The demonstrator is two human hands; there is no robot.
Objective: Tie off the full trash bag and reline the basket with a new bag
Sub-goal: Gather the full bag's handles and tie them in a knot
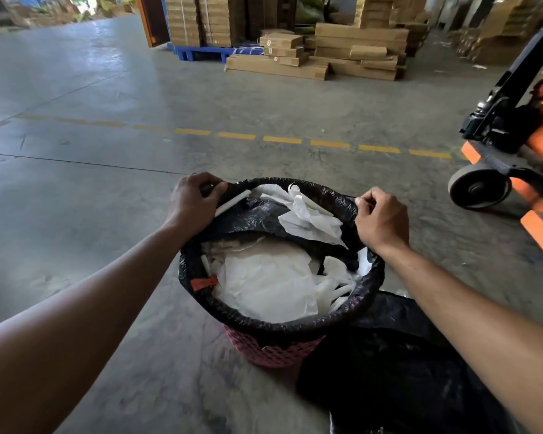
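A pink mesh basket [273, 352] stands on the concrete floor, lined with a black trash bag [264, 324] whose edge is folded over the rim. White crumpled paper [270, 286] fills the bag. My left hand [192, 205] pinches the bag's edge at the far left of the rim. My right hand [381, 222] is closed on the bag's edge at the far right of the rim. Another black bag [398, 380] lies flat on the floor to the basket's right, under my right forearm.
An orange and black pallet jack [511, 161] stands close at the right. Stacked cardboard boxes [342, 54] and a blue pallet [201, 53] sit beyond a dashed yellow floor line [282, 140]. Open concrete floor stretches to the left.
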